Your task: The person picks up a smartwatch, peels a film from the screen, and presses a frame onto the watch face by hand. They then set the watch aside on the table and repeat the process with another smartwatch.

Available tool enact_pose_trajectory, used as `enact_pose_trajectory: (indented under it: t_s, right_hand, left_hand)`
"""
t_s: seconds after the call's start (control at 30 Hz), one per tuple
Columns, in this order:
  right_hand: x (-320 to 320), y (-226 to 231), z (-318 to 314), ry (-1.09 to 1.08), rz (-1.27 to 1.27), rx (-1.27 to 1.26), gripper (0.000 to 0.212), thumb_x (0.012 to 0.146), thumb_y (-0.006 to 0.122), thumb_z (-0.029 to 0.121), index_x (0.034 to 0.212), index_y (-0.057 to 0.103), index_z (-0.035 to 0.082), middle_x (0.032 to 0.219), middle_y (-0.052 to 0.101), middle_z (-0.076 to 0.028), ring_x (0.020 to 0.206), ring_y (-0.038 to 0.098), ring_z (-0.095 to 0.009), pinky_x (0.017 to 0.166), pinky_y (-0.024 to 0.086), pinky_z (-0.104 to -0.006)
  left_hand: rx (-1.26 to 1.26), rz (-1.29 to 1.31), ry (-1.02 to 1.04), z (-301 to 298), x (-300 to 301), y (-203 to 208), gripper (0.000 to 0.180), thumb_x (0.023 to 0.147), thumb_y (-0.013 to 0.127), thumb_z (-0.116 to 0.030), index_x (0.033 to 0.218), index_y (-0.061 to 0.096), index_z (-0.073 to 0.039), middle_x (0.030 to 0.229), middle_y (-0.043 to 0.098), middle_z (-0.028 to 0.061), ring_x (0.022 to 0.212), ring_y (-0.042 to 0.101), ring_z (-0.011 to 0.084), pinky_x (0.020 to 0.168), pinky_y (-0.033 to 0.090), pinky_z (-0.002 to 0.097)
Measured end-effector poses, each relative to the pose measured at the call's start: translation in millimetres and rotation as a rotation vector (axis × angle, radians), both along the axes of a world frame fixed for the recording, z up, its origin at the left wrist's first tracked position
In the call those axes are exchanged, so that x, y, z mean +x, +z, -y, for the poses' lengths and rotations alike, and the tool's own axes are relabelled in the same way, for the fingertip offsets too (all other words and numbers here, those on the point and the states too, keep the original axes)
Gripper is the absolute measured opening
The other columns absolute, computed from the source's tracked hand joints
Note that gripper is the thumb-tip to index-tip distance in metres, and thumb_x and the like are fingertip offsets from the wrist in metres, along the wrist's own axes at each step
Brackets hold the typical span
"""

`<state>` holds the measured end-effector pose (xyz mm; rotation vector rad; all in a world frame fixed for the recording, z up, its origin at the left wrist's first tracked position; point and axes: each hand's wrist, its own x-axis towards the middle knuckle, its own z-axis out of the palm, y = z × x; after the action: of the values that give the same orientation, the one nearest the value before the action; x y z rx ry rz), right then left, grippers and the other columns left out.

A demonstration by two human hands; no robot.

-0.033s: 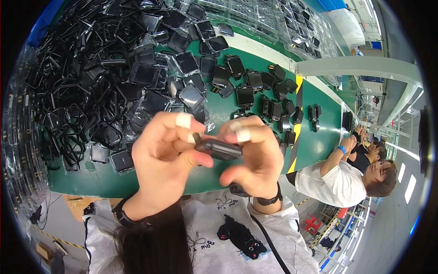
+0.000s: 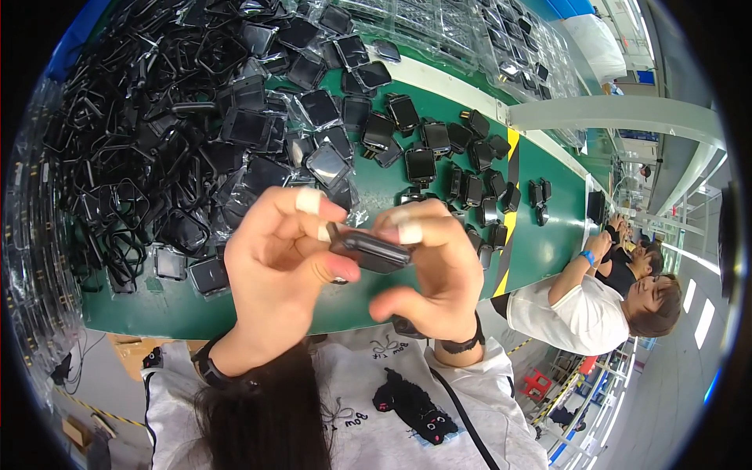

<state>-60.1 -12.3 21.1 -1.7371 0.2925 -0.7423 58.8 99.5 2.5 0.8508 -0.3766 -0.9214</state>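
In front of my chest, my left hand (image 2: 274,262) pinches a black rounded smartwatch case (image 2: 376,252) by its left end, between thumb and fingers. The case is tilted, its edge towards me. My right hand (image 2: 439,262) is at the right end of the case, with its bent fingers against or just behind the far side; contact is partly hidden. Its thumb stands apart, below the case. Pale wraps cover fingertips on both hands. Beyond them, several similar black watch cases (image 2: 421,166) lie on the green table (image 2: 552,254).
Black frames or straps (image 2: 149,149) are heaped at the left. Bagged square screens (image 2: 321,110) lie beside them. Clear plastic trays (image 2: 439,35) stand at the back. Yellow-black tape (image 2: 511,168) crosses the table. A person in a white shirt (image 2: 576,313) sits at the right.
The smartwatch case has tipped slightly, showing more of its upper face. Both hands have shifted a little to the left.
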Motion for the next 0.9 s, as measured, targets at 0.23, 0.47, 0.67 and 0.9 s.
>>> enact_pose_trajectory:
  t_s: [0.23,0.47,0.67,0.9]
  right_hand:
    - [-2,11,-1,-0.003,-0.139,-0.099,0.026,0.075,0.075,0.006,0.093,0.058,-0.001,0.086,0.058,-0.011,0.076,0.056,-0.022,0.067,0.043,-0.0314]
    - [-8,8,11,0.065,-0.167,-0.226,0.026,0.070,0.073,0.002,0.091,0.059,-0.001,0.093,0.063,-0.014,0.085,0.059,-0.026,0.073,0.047,-0.0349]
    - [-6,22,-3,-0.036,-0.360,-0.275,0.024,0.069,0.071,-0.001,0.090,0.059,-0.002,0.092,0.064,-0.015,0.085,0.060,-0.027,0.073,0.048,-0.0341]
    - [-13,11,-14,-0.120,-0.352,-0.466,0.021,0.071,0.068,-0.002,0.091,0.060,-0.001,0.088,0.062,-0.016,0.083,0.060,-0.029,0.072,0.049,-0.0319]
  left_hand:
    - [-0.055,-0.044,0.008,-1,1,-7,0.039,0.073,0.066,0.016,0.104,0.047,0.003,0.088,0.061,0.0099,0.076,0.066,0.0181,0.071,0.055,0.0275]
    - [0.113,0.565,0.243,-1,-10,8,0.038,0.071,0.067,0.012,0.102,0.048,0.003,0.079,0.058,0.0103,0.066,0.063,0.0193,0.064,0.053,0.0265]
    - [0.090,1.026,0.189,-4,-5,3,0.040,0.066,0.066,0.013,0.101,0.049,0.005,0.078,0.057,0.0134,0.063,0.058,0.0250,0.051,0.047,0.0289]
    - [0.097,1.231,0.263,4,-19,-8,0.038,0.067,0.065,0.012,0.102,0.050,0.003,0.080,0.058,0.0131,0.066,0.057,0.0252,0.050,0.046,0.0320]
